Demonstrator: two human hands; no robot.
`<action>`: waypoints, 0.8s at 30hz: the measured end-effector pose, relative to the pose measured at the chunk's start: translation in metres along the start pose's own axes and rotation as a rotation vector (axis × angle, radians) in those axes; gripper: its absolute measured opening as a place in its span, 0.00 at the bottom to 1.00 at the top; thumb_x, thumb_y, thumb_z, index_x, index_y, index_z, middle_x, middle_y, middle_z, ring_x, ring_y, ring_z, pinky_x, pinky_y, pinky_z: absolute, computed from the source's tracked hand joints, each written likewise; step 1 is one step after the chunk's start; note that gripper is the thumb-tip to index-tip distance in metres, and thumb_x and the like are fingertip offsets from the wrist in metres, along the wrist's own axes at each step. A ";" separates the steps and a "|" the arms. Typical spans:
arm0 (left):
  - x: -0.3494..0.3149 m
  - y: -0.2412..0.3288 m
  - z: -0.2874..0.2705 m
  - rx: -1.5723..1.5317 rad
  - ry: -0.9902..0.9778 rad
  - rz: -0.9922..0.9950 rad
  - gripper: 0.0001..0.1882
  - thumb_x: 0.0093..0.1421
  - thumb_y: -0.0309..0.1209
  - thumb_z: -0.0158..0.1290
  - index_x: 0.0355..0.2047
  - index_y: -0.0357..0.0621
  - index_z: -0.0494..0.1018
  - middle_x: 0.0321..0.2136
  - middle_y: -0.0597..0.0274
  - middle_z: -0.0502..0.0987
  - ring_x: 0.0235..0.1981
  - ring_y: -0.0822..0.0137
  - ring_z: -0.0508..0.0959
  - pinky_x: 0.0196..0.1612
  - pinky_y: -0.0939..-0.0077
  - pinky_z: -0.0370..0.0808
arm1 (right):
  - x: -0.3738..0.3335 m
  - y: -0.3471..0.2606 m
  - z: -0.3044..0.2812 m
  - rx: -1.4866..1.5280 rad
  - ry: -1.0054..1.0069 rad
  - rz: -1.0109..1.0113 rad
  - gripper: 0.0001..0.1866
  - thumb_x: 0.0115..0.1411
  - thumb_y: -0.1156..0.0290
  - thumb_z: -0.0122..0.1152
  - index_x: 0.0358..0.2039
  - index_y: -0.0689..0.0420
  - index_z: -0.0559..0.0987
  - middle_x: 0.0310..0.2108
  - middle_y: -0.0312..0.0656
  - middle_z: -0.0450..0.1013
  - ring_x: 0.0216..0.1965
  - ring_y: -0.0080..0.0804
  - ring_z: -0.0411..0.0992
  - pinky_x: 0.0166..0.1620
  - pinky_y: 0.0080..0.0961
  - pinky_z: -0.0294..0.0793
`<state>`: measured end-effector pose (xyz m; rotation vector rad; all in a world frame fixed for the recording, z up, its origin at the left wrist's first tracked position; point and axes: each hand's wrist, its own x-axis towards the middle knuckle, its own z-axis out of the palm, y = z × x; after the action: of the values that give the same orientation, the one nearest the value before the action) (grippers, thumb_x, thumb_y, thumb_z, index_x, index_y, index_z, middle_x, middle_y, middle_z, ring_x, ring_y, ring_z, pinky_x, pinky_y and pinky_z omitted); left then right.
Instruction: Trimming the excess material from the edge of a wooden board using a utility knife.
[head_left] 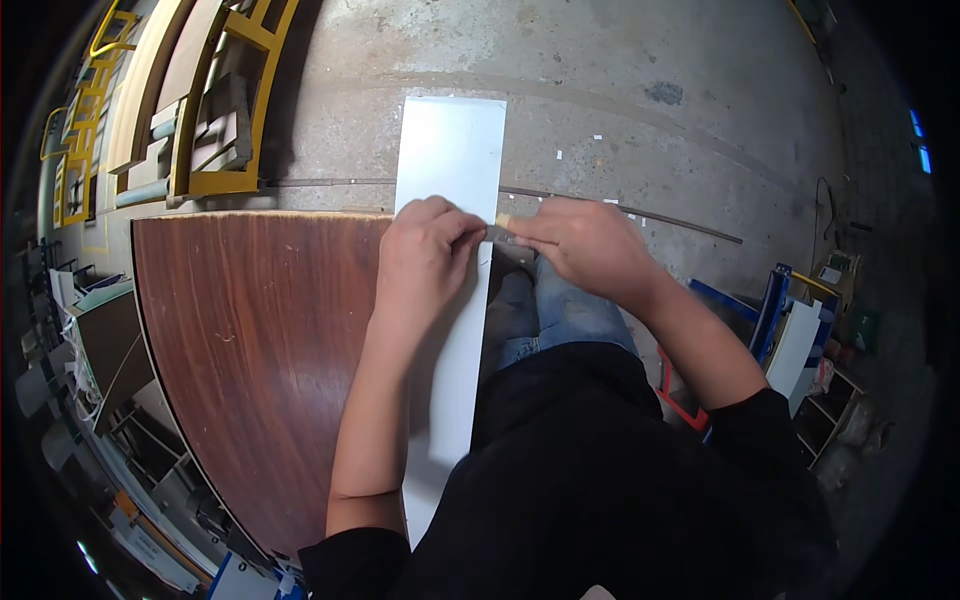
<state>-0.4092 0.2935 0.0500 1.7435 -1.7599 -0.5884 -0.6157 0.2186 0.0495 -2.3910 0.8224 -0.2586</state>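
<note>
A long white board (pixel 452 145) lies lengthwise in front of me, its far end reaching past the edge of a brown wood-grain panel (pixel 255 330). My left hand (pixel 428 245) rests on the board, fingers bent together at its right edge; whatever they pinch is hidden. On the other side of that edge, my right hand (pixel 592 240) is closed around a small tan piece (pixel 506 220). The piece's tip meets the board's edge close to my left fingertips. Its exact kind cannot be made out, as the fingers cover most of it.
A yellow metal rack (pixel 225 180) holding boards stands at the far left. To the right are a blue metal frame (pixel 770 300) and a shelf (pixel 835 410). Small white scraps (pixel 598 137) lie on the concrete floor (pixel 560 60), crossed by a dark narrow strip (pixel 680 222).
</note>
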 end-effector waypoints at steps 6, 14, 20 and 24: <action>0.010 -0.003 -0.002 -0.007 -0.011 0.010 0.02 0.52 0.25 0.62 0.27 0.43 0.81 0.25 0.57 0.76 0.33 0.54 0.77 0.36 0.62 0.74 | 0.006 -0.004 -0.004 -0.054 -0.014 0.077 0.12 0.59 0.66 0.63 0.44 0.47 0.85 0.28 0.40 0.76 0.30 0.40 0.75 0.34 0.35 0.75; -0.028 0.005 -0.005 0.022 -0.029 -0.028 0.03 0.51 0.24 0.63 0.27 0.44 0.82 0.26 0.59 0.77 0.33 0.56 0.78 0.37 0.64 0.75 | -0.022 -0.023 0.011 -0.065 -0.020 -0.011 0.13 0.64 0.65 0.56 0.46 0.47 0.84 0.26 0.39 0.73 0.27 0.38 0.76 0.29 0.35 0.76; -0.057 0.011 -0.006 0.044 -0.031 -0.023 0.04 0.50 0.24 0.63 0.27 0.44 0.82 0.26 0.60 0.77 0.32 0.57 0.78 0.37 0.65 0.75 | -0.044 -0.040 0.023 -0.067 -0.044 -0.014 0.14 0.63 0.67 0.54 0.47 0.47 0.83 0.26 0.38 0.73 0.27 0.38 0.76 0.29 0.36 0.76; -0.083 0.013 -0.004 0.050 -0.022 -0.026 0.04 0.50 0.24 0.64 0.27 0.44 0.82 0.26 0.61 0.77 0.32 0.57 0.78 0.36 0.65 0.75 | -0.063 -0.052 0.037 -0.050 -0.042 -0.017 0.14 0.63 0.68 0.54 0.48 0.46 0.82 0.26 0.38 0.73 0.27 0.38 0.76 0.29 0.36 0.76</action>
<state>-0.4182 0.3774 0.0536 1.8023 -1.7835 -0.5808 -0.6263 0.3072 0.0510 -2.4425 0.7979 -0.1959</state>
